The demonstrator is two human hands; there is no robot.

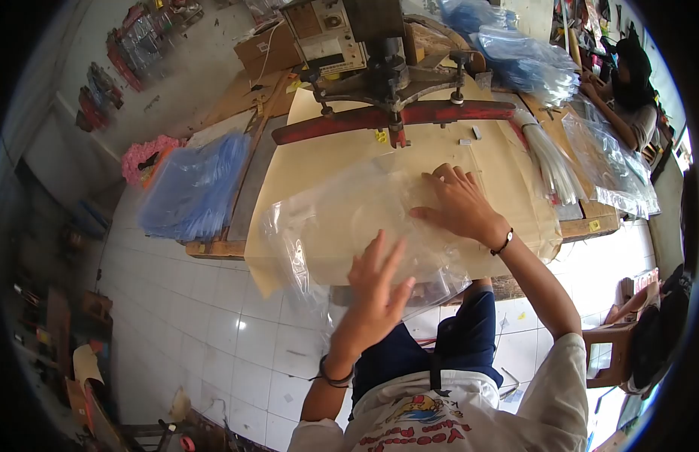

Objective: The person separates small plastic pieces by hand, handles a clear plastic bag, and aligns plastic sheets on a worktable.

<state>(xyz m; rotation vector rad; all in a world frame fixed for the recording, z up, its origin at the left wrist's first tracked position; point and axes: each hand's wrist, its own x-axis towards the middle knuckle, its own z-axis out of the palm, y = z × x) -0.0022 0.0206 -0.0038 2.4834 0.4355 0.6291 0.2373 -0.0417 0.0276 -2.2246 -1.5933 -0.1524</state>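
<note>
A clear plastic sheet (342, 215) lies over the brown paper (281, 169) on the worktable, its near part hanging past the front edge. My left hand (379, 282) is over the sheet's near part with its fingers spread; whether it touches the plastic I cannot tell. Toward the sheet's right side, my right hand (458, 203) rests with fingers apart, palm down. Beyond both hands stands a press with a curved red bar (327, 126) above the paper.
Blue plastic sheets (195, 184) are stacked at the left. Whitish strips (549, 162) and clear plastic bags (613, 166) lie at the right. More bluish plastic (526, 56) is piled behind. Another person (632, 83) is at the far right.
</note>
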